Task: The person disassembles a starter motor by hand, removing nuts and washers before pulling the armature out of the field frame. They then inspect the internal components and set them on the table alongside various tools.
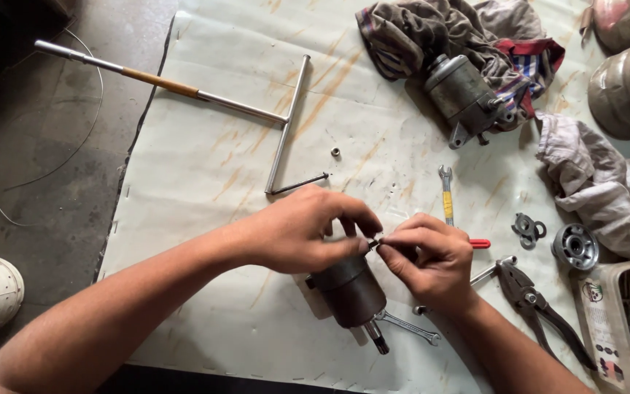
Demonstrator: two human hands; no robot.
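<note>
Left hand (304, 230) clenched over top of dark cylindrical motor body (351, 293), thumb and forefinger pinching toward small metal part (373, 243) at upper rim. Right hand (428, 259) meeting it from other side, fingertips pinched on same small part; exact shape too small to tell. Both wrists low, forearms converging from lower frame edge, knuckles raised, fingers curled tight.

Motor body tilted, shaft end (377, 339) pointing toward wearer, lying across open-end spanner (410, 327) on pale sheet (205, 168) covering the desk.

Risks, as judged:
- Small part likely to slip from fingertips: pinch grip narrow, greasy look to surroundings. Easy loss among stains and clutter on sheet.
- Motor body resting unevenly on spanner, so possible roll or rock if left hand loosens.
- Cross-threading or misalignment likely if part is pressed in at an angle; view of seat blocked by both thumbs.

Outward from hands: yellow-banded spanner (447, 195) just beyond right hand, red-tipped tool (480, 244) partly hidden behind it. Pliers (537, 310) to the right, round bearing-like piece (574, 246) and small bracket (529, 230) near. Loose nut (335, 152) and thin bolt (300, 184) further up. Long T-handle wrench (184, 91) across upper left. Second motor (464, 95) nested in rags (446, 33) at top. Open box of tools (625, 321) at right edge.
</note>
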